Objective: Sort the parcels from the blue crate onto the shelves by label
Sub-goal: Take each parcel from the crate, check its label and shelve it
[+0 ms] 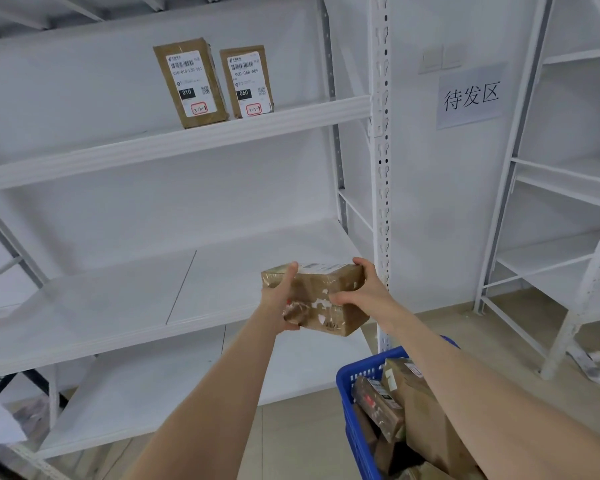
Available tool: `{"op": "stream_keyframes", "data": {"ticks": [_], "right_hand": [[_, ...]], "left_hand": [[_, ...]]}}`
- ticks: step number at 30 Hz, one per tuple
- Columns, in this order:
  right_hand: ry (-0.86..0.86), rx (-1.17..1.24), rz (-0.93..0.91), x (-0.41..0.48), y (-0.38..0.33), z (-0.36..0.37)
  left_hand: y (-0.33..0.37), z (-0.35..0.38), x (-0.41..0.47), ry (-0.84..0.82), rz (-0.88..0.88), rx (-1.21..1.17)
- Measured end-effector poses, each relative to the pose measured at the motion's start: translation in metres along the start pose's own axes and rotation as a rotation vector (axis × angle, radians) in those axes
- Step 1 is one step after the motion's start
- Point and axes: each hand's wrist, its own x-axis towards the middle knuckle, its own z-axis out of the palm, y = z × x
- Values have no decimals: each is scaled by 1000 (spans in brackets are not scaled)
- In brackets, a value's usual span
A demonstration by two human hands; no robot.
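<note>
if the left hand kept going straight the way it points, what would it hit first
Probably the back wall behind the middle shelf; the left hand, gripping the parcel, points over that board. Depth is unclear.

The parcel (321,299) you hold is brown cardboard, glossy under clear tape and roughened by torn white paper scraps. At 11 o'clock, box 010 (189,83) and box 060 (246,81) are matt cardboard with smooth paper labels. The shelving (187,140) looks like matt white-painted metal. At 5 o'clock, the blue crate (351,410) is plastic.
</note>
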Motion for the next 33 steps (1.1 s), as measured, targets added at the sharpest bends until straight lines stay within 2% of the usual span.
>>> {"op": "stream_keyframes", "data": {"ticks": [3,9,15,19,21,24,26,28,30,33], "right_hand": [[-6,4,-18,0,1,2],[-92,-51,24,-1,8,5],[-148,109,76,10,10,-6],[-191,142,99,16,9,-13],[-154,125,95,18,9,-10],[47,52,206,16,14,-3],[40,208,387,10,19,5],[-24,495,507,5,22,17],[-53,762,534,7,19,33],[-87,937,477,13,10,53]], "left_hand": [[-4,-3,3,61,-56,18],[-6,-15,6,74,-174,-48],[-12,-34,14,109,-206,-33],[-13,-43,15,77,-197,-49],[-10,-42,14,97,-174,-89],[-5,-33,12,135,-105,-244],[-4,-22,10,134,-15,-328],[-9,-9,13,139,31,-375],[-18,4,19,145,71,-351],[-27,24,9,100,103,-285]]}}
